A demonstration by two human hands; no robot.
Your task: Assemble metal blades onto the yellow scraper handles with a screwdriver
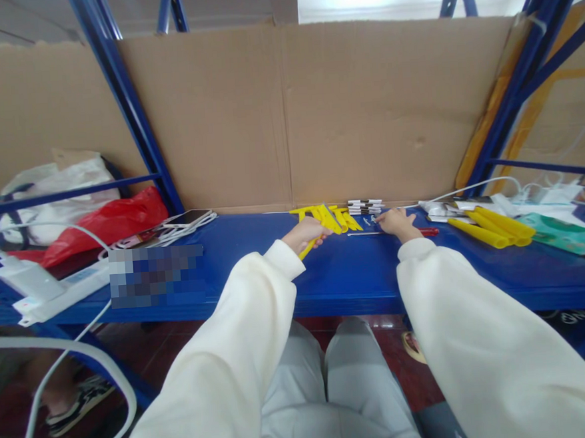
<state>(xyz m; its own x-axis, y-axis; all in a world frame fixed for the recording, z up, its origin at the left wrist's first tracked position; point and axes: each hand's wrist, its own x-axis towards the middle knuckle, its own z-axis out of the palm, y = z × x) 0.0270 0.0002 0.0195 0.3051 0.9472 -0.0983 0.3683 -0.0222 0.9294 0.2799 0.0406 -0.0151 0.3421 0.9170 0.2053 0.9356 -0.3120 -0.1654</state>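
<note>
My left hand (306,233) is closed around a yellow plastic piece (303,251), whose lower end sticks out beneath the fingers. Just beyond it lies a pile of yellow plastic parts (340,217). My right hand (397,224) reaches down to the table with its fingertips pinched beside some small metal parts (370,221); whatever is between those fingertips is too small to make out. Under that hand runs a screwdriver with a red handle (429,231), its thin shaft pointing left. Behind the small parts sits a stack of white and black strips (364,206).
Yellow tubes (493,226) and a green packet (564,232) lie on the right of the blue table (346,275). On the left are a phone (189,218), cables, a red bag (107,225) and a white power strip (67,288). A cardboard wall (285,113) closes the back.
</note>
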